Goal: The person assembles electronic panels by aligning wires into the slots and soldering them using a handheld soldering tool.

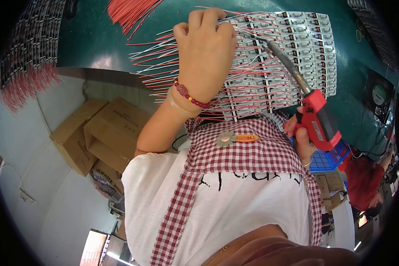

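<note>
My left hand [205,55] reaches over a panel of small circuit boards [297,48], its fingers bent and drawn together. The fingertips are hidden, so what they pinch cannot be made out. Red and white wires [157,66] run from under this hand and stick out past the panel's left side. My right hand [300,135] grips a soldering iron with a red and black pistol handle [317,119]. Its metal barrel [292,66] slants up and left across the boards, with the tip close to the left hand's fingers.
A bundle of red wires [131,15] lies on the green tabletop [97,40]. More wired boards [31,48] stand at far left. At right are a dark square device [379,93] and a blue basket [326,162]. Cardboard boxes [106,128] sit left; a person in red [365,184] is lower right.
</note>
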`<control>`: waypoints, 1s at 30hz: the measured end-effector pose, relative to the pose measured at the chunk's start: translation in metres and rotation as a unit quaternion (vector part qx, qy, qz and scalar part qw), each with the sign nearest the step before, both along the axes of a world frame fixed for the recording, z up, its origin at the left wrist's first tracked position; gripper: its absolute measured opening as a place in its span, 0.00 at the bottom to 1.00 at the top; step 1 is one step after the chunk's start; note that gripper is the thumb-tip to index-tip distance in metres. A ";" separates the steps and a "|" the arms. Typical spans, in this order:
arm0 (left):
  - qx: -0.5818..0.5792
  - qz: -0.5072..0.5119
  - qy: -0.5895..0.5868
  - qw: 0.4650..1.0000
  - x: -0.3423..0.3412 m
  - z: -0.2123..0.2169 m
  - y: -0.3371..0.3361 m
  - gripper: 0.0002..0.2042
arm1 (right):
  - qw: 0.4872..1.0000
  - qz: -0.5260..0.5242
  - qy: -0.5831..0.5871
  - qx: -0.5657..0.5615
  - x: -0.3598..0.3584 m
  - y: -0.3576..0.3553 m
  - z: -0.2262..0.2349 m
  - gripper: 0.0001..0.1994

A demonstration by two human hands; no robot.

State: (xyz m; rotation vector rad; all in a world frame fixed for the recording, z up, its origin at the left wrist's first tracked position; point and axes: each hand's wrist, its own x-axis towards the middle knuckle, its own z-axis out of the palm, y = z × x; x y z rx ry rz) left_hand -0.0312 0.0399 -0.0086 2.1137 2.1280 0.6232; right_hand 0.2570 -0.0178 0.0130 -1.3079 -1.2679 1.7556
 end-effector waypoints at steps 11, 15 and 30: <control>0.005 0.021 -0.062 0.998 0.004 -0.006 0.009 0.03 | 0.965 0.081 -0.188 0.164 0.010 -0.013 -0.026 0.20; 0.014 0.023 -0.060 0.998 0.007 -0.010 0.010 0.03 | 0.971 0.011 -0.213 0.110 0.000 -0.011 -0.024 0.09; 0.015 0.013 -0.061 0.998 0.006 -0.009 0.011 0.03 | 0.954 0.054 -0.250 0.159 0.001 -0.002 -0.020 0.10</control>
